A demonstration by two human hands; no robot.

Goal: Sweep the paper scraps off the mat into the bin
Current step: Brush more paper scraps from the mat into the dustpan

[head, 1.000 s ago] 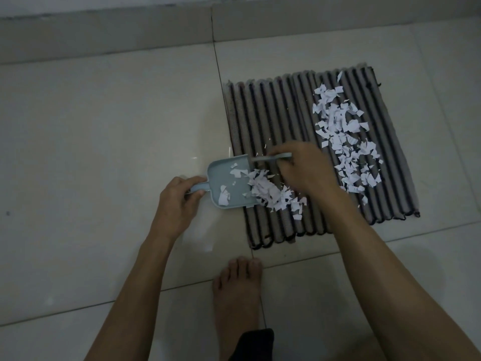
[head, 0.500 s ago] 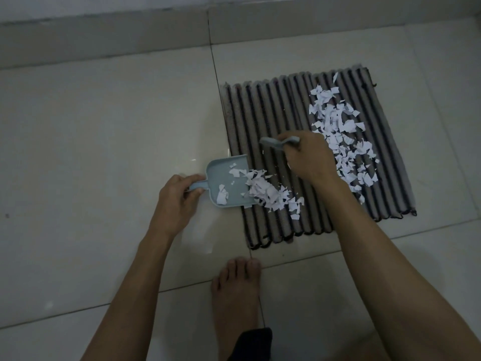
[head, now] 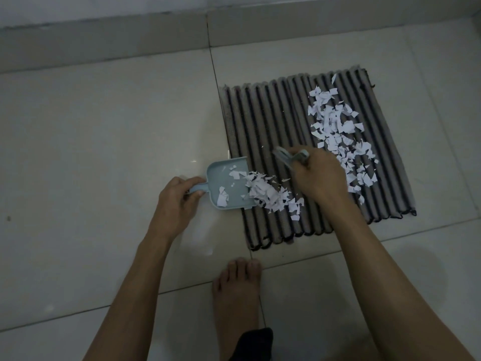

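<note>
the floor (head: 104, 131) is pale glossy tile with thin grout lines, and a low tiled skirting (head: 104, 40) runs along the far edge under a grey wall. a ribbed grey mat (head: 263, 121) with dark grooves lies flat on the tiles at right of centre. a bare foot (head: 238, 290) stands near its near-left corner. the left hand (head: 177, 201) is wrapped closed on the handle of a light blue dustpan (head: 223, 178), which sits on the floor with its open mouth touching the mat's left edge. the right hand (head: 318, 175) is closed around a small brush (head: 286, 155), blurred, over the middle of the mat. one heap of white paper scraps (head: 270, 195) lies just left of the right hand, spilling across the dustpan's mouth, with a few pieces inside it. a larger scatter (head: 338, 136) lies on the mat's right half, just beyond and right of that hand.
</note>
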